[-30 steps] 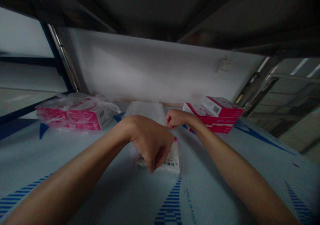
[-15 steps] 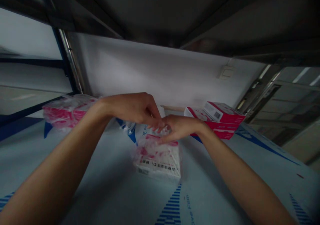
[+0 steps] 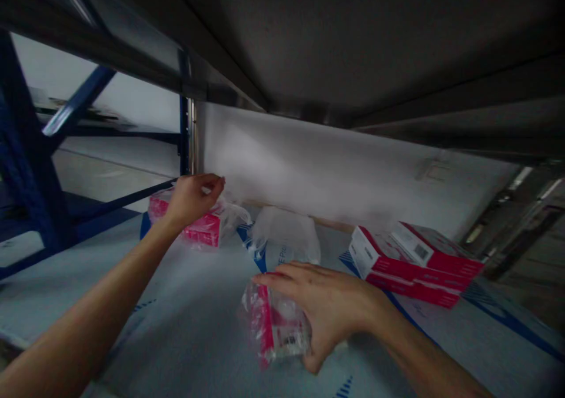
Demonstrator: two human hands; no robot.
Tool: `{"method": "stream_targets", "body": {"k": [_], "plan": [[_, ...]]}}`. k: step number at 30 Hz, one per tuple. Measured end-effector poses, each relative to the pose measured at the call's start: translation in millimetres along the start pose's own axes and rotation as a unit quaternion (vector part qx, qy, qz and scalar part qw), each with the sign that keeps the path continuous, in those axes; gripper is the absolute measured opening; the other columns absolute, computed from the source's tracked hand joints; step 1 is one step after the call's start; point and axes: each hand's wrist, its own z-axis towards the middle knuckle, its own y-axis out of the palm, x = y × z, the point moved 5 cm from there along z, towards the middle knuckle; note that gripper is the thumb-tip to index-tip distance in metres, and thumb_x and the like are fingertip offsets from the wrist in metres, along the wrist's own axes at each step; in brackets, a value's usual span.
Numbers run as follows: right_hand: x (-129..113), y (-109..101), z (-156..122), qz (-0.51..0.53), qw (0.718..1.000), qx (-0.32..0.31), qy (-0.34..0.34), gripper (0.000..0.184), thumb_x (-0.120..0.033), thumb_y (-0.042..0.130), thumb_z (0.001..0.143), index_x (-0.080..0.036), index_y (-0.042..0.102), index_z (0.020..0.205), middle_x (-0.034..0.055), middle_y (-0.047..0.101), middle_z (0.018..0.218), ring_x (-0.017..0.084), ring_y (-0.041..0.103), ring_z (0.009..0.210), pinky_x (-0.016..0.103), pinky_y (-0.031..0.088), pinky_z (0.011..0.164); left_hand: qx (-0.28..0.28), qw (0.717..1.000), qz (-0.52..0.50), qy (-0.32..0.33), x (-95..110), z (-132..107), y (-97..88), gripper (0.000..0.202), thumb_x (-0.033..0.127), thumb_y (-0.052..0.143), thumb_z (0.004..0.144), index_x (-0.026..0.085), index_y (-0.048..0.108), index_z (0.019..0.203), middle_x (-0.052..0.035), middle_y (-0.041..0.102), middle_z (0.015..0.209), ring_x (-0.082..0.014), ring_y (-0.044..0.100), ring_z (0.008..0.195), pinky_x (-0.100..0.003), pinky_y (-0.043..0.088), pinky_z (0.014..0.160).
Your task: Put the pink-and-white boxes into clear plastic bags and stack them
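Note:
A small pink-and-white box in a clear plastic bag (image 3: 282, 333) lies on the film-covered shelf in front of me. My right hand (image 3: 333, 301) lies over its right part, fingers across the top and thumb at the near side. My left hand (image 3: 194, 198) is raised at the left, its fingers curled in a pinch; whether anything thin is between them I cannot make out. Behind and below it sits a plastic-wrapped bundle of pink boxes (image 3: 205, 230), partly hidden by the hand.
Stacked red-and-white boxes (image 3: 419, 262) stand at the right. A translucent plastic bag (image 3: 286, 230) lies at the back by the white wall (image 3: 309, 162). A dark shelf (image 3: 353, 50) hangs low overhead, and a blue frame post (image 3: 26, 145) rises at the left.
My hands, together over the bagged box before, are now apart. The left has moved left toward the wrapped bundle; the right has settled on the box, which is turned. The view has shifted.

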Motion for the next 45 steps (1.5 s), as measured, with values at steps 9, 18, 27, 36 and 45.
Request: {"method": "stream_targets", "body": {"k": [9,18,27,36,45], "plan": [[-46,-130,111,-0.168,0.958,0.178,-0.151,0.127,-0.024,0.088,0.058,-0.017,0.012,0.16,0.0172,0.036,0.157,0.032,0.038,0.139,0.045,0.029,0.115,0.16,0.98,0.097,-0.069,-126,-57,-41.6,0.041,0.035,0.036,0.099,0.019,0.061,0.127,-0.0122,0.068,0.118,-0.0285,0.061,0.114,-0.045,0.046,0.102],[-54,-154,289,-0.36,0.913,0.123,-0.15,0.095,-0.015,0.087,0.058,-0.02,0.045,0.143,0.0113,0.052,0.148,0.036,0.045,0.132,0.053,0.031,0.11,0.081,0.991,0.048,-0.094,-151,-74,-17.7,0.056,0.035,0.033,0.1,0.013,0.033,0.152,-0.0174,0.064,0.125,-0.0331,0.061,0.115,-0.051,0.047,0.1],[-47,-132,354,-0.343,0.929,0.063,-0.121,0.104,-0.03,0.095,0.047,-0.025,0.051,0.141,0.0081,0.054,0.147,0.035,0.052,0.128,0.049,0.039,0.107,0.104,0.987,-0.001,-0.125,-169,-79,-10.8,0.063,0.021,0.036,0.094,0.015,0.026,0.156,-0.0182,0.061,0.135,-0.0328,0.062,0.121,-0.051,0.049,0.102],[-45,-131,354,-0.345,0.935,0.023,-0.077,0.118,-0.026,0.096,0.047,-0.032,0.04,0.151,0.0073,0.046,0.155,0.036,0.05,0.133,0.047,0.042,0.108,0.109,0.989,0.005,-0.1,-169,-78,-3.8,0.064,0.023,0.037,0.094,0.009,0.026,0.156,-0.0209,0.048,0.149,-0.0336,0.048,0.136,-0.054,0.04,0.113],[-33,-138,277,-0.304,0.927,0.21,-0.058,0.112,-0.031,0.087,0.069,-0.03,0.021,0.159,0.0139,0.027,0.164,0.041,0.033,0.143,0.059,0.032,0.11,0.146,0.986,0.078,-0.028,-143,-75,-19.3,0.065,0.026,0.039,0.094,0.014,0.026,0.156,-0.0188,0.039,0.154,-0.0342,0.038,0.141,-0.056,0.032,0.116]]}}
